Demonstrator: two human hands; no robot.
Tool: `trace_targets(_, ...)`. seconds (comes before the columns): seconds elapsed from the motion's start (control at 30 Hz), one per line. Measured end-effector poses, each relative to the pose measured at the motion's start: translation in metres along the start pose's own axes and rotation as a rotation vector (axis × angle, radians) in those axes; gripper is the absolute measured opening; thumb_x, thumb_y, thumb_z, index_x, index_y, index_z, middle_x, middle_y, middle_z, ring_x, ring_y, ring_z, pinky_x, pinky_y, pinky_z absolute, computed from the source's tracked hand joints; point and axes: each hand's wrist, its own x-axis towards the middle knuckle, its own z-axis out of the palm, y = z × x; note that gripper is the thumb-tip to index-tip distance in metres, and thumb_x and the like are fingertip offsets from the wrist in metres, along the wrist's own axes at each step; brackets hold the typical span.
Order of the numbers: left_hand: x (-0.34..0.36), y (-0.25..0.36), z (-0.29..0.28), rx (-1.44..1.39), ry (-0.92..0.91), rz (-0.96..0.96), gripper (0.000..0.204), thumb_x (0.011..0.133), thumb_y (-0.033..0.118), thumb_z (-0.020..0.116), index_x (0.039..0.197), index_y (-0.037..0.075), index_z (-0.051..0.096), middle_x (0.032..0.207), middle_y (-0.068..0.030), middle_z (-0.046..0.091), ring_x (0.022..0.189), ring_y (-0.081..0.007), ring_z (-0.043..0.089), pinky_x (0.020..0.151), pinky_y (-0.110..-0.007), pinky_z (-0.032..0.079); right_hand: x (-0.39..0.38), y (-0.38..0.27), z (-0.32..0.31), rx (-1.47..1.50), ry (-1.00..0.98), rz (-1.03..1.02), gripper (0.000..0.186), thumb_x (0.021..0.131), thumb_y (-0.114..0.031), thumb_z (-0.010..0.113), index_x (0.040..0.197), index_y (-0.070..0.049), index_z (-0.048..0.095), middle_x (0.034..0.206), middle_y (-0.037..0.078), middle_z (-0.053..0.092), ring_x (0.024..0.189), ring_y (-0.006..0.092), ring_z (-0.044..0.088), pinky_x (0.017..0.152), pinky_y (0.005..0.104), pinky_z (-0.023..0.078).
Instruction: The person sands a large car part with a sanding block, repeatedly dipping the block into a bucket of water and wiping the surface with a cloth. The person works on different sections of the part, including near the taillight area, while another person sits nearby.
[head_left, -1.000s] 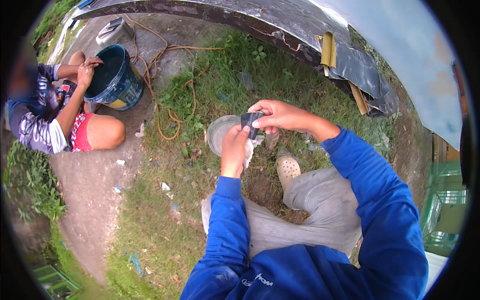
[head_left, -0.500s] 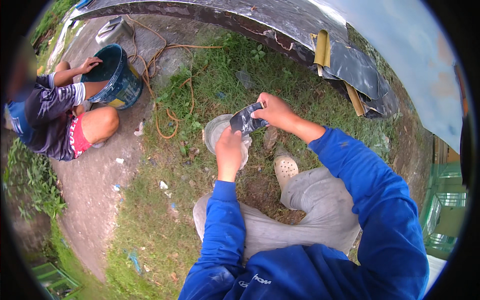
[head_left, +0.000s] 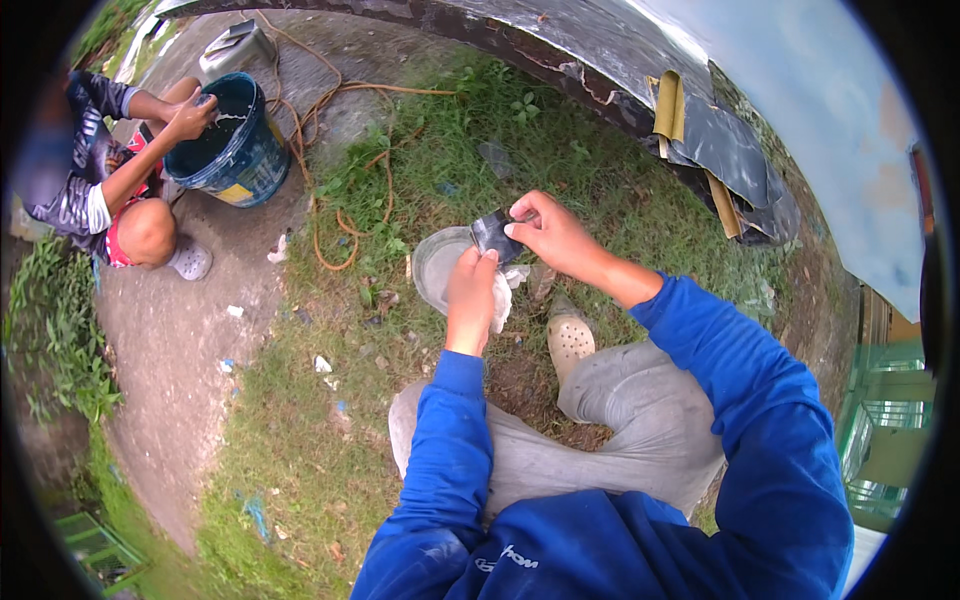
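My left hand [head_left: 470, 298] and my right hand [head_left: 556, 236] hold a small black sheet [head_left: 490, 234] between them, each pinching it with thumb and fingers. The sheet is smeared whitish and looks like sandpaper. Below it on the grass stands a round pale bowl [head_left: 430, 268] with cloudy grey liquid. A crumpled white scrap [head_left: 503, 302] lies beside the bowl, partly behind my left hand.
At the far left a person [head_left: 95, 190] squats, hands over a dark blue bucket [head_left: 240, 170]. An orange hose [head_left: 330, 95] loops over the ground. Black sheets with tan backing [head_left: 735, 160] lie on the ledge at right. My beige clog [head_left: 570, 340] rests on the grass.
The black sheet has been tilted and shifted slightly in my hands, my left hand moving a little right. The other person has leaned in, bringing both hands together over the bucket.
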Motion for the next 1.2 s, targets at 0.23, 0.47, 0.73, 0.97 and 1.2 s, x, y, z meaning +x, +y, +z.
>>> trace_targets(0.23,-0.006,0.014,0.004,-0.1,-0.148,-0.015,0.02,0.1,0.009,0.058,0.118,0.002,0.063,0.104,-0.0012,0.068,0.091,-0.0078,0.063,0.081,-0.026,0.052,0.002,0.008,-0.026,0.172,-0.26,0.089,0.018,0.095,-0.018,0.069,0.091,-0.005,0.057,0.085,-0.006,0.051,0.08,0.0045,0.044,0.071,0.0256,0.041)
trace_targets(0.47,0.0,0.008,-0.008,-0.055,-0.114,-0.064,0.02,0.099,0.013,0.062,0.114,-0.001,0.066,0.101,-0.0024,0.068,0.087,-0.0066,0.06,0.076,-0.025,0.049,0.0,0.015,-0.036,0.062,-0.362,0.008,0.018,0.091,-0.018,0.071,0.098,-0.001,0.066,0.084,0.0,0.066,0.077,0.0077,0.056,0.069,0.0288,0.046)
trace_targets(0.73,0.001,0.004,-0.001,-0.16,-0.106,-0.099,0.009,0.099,0.005,0.061,0.1,0.0,0.069,0.092,-0.0033,0.071,0.077,-0.0085,0.066,0.071,-0.025,0.054,-0.003,0.015,-0.031,0.161,-0.29,0.069,0.021,0.094,-0.02,0.069,0.104,-0.002,0.067,0.088,0.0,0.067,0.08,0.0083,0.06,0.069,0.0284,0.049)
trace_targets(0.97,-0.001,0.005,0.004,-0.176,-0.052,-0.127,0.009,0.099,0.005,0.061,0.099,0.0,0.069,0.091,-0.0043,0.072,0.077,-0.0091,0.066,0.069,-0.025,0.054,0.0,0.011,-0.037,0.066,-0.358,0.147,0.022,0.097,-0.017,0.065,0.112,-0.001,0.063,0.096,0.002,0.068,0.084,0.009,0.062,0.074,0.0265,0.052)
trace_targets(1.2,0.0,-0.003,0.005,-0.164,0.018,-0.116,0.01,0.099,0.01,0.063,0.097,0.002,0.067,0.088,-0.0022,0.07,0.075,-0.0074,0.064,0.068,-0.024,0.053,-0.013,-0.004,-0.026,-0.441,-0.266,-0.442,0.033,0.087,-0.009,0.063,0.117,0.004,0.059,0.12,0.02,0.063,0.112,0.0309,0.063,0.096,0.041,0.049)
